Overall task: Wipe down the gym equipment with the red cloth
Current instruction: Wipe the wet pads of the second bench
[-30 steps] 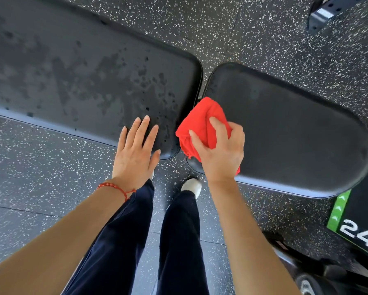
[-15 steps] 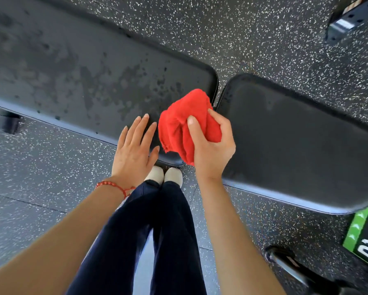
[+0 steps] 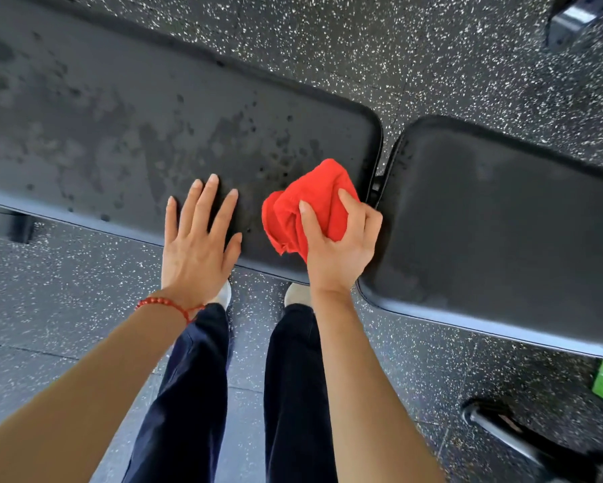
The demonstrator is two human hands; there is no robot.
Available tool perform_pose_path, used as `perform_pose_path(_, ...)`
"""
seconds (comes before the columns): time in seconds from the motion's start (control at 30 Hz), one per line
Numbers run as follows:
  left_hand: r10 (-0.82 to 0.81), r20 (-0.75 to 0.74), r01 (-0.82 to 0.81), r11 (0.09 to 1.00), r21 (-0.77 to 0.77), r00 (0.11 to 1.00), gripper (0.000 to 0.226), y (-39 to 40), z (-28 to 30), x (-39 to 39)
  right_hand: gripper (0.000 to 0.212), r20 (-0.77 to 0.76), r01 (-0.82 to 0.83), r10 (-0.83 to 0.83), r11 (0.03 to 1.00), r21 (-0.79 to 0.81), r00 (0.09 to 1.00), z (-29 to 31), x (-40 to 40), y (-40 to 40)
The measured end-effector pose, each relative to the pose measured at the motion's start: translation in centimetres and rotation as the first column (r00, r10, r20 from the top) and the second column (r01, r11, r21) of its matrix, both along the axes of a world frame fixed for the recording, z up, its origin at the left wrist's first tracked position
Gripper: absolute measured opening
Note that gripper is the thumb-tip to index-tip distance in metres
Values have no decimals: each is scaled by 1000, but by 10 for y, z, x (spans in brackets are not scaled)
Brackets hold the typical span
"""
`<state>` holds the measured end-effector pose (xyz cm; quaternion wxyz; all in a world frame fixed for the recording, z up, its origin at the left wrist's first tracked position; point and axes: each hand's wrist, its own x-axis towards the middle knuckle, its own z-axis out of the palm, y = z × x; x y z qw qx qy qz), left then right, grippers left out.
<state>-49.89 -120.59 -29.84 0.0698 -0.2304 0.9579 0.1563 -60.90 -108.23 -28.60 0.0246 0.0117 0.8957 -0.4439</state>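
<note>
Right hand: your right hand gripped the crumpled red cloth near the long black padded bench's rounded end.
Left hand: your left hand lay flat, fingers spread, at its near edge.
Surface: spotted wet.

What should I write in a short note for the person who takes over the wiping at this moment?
Left hand: open, flat on the near edge of the long pad, holding nothing.
Right hand: fingers grip the bunched red cloth, which is on the long pad at its right end, beside the gap to the seat pad.
Done: the seat pad looks mostly even, with no droplets to see.
Left: the long pad is covered in dark droplets and wet blotches from the cloth leftward; wipe it along its length. The underside and the frame are not visible, so check them.
</note>
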Motion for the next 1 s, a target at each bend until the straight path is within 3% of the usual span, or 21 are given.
perform_pose_path(0.33, -56, -39, 56, 998, 9, 998, 54, -9, -4, 5, 43, -138, 19, -18, 1000, 4, 990, -5, -75, -50)
perform_pose_path(0.63, -73, -62, 75, 997, 29, 995, 55, -12, -6, 8, 46, -86, -53, 63, 993, 106, 994, -6, 5, -22)
perform_pose_path(0.8, -50, -67, 54, 997, 53, 996, 57, -24, -3, 17, 44, -78, -179, 186, 979, 95, 979, -4, 58, -6)
perform_pose_path(1.0, 52, -27, -52, 999, 4, 998, 58, -48, 1, 30, 43, -131, -237, 250, 966, 107, 959, -9, 34, -16)
